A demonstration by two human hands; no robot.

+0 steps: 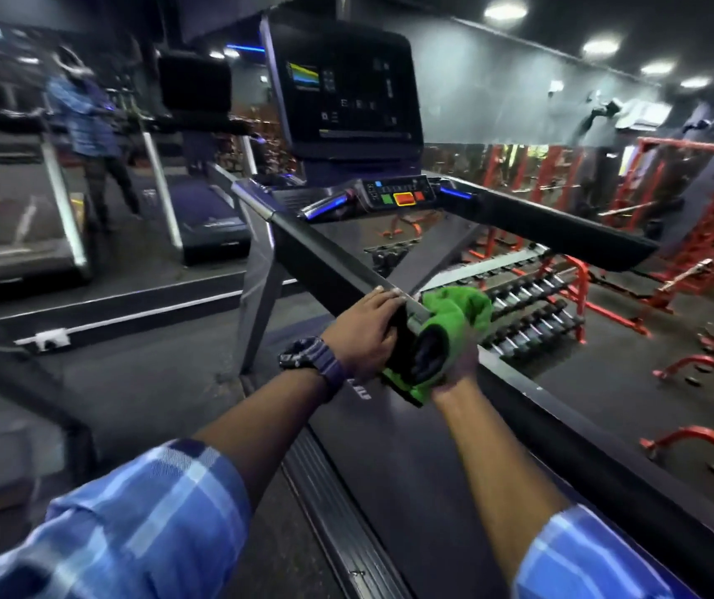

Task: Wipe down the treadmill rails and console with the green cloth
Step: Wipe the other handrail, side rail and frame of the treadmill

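My left hand (366,328) is closed over the near end of the left rail (325,257) of the treadmill, fingers curled across its top edge, a dark watch (309,361) on that wrist. My right hand (454,365) is wrapped in the green cloth (454,317), which is bunched around the same rail end from the other side, just beside my left hand; the cloth covers most of my fingers, and they are clamped on it against the rail. Both my forearms come out of rolled blue checked sleeves (143,512).

The rail runs up and away to the console (398,194), a small panel with a green button, a red button framed in yellow and a smaller red one. Above it stands the big dark screen (346,92), lit with a coloured graph at its upper left and rows of small icons; none of the writing on it can be read. The right rail (549,231) reaches back toward me, well apart from my hands. Below my arms is the dark belt (411,447); pale letters on it near my left wrist are too blurred to read.

To the right, below the platform, are racks of dumbbells (532,309) and red frames (692,209). To the left, another person (87,123) in a blue checked shirt stands by other treadmills.
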